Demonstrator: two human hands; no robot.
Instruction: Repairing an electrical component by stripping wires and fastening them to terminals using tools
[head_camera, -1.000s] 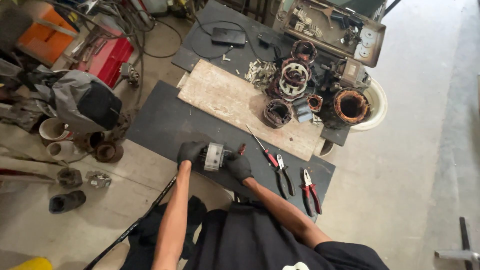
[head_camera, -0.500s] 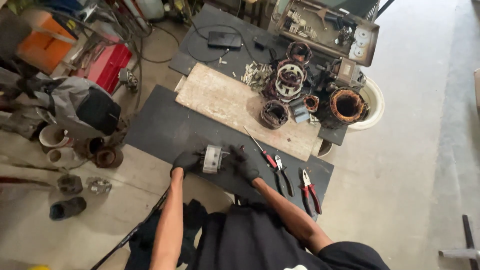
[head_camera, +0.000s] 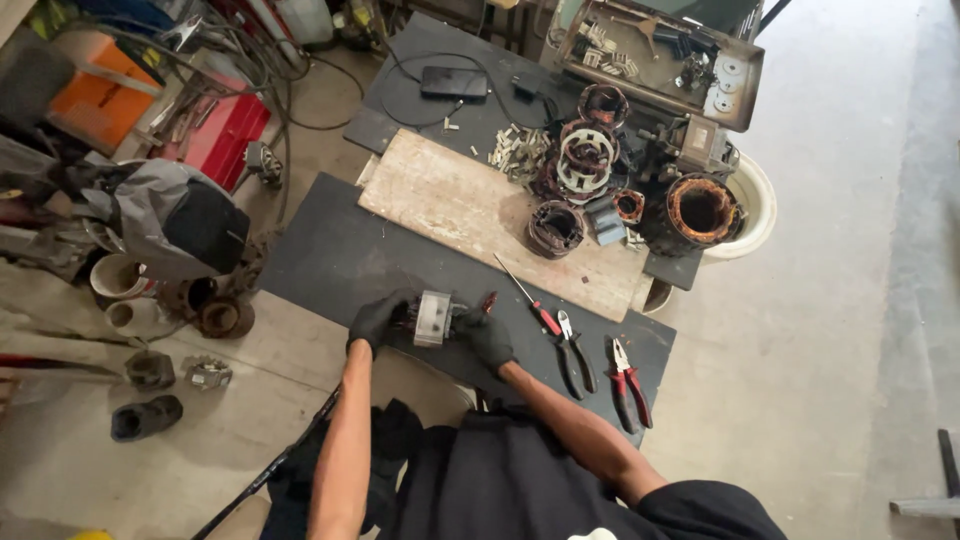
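You had both gloved hands, left hand (head_camera: 378, 318) and right hand (head_camera: 486, 336), clamped round the small motor stator (head_camera: 432, 317) over the dark mat's (head_camera: 330, 255) near edge. Looked early on: screwdriver (head_camera: 528, 299) and pliers (head_camera: 627, 380) lay untouched beside you.

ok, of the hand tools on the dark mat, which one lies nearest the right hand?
The red-handled screwdriver, just beside the right hand. The black-handled pliers and red-handled pliers lie farther away.

Two gloved hands, the left hand (head_camera: 378, 320) and right hand (head_camera: 487, 337), close their grip on one small motor part (head_camera: 432, 318). Just right of the grip lie one screwdriver (head_camera: 528, 297) and two pliers, black-handled (head_camera: 573, 352) and red-handled (head_camera: 627, 381). Beyond the grip sits one wooden board (head_camera: 470, 215).
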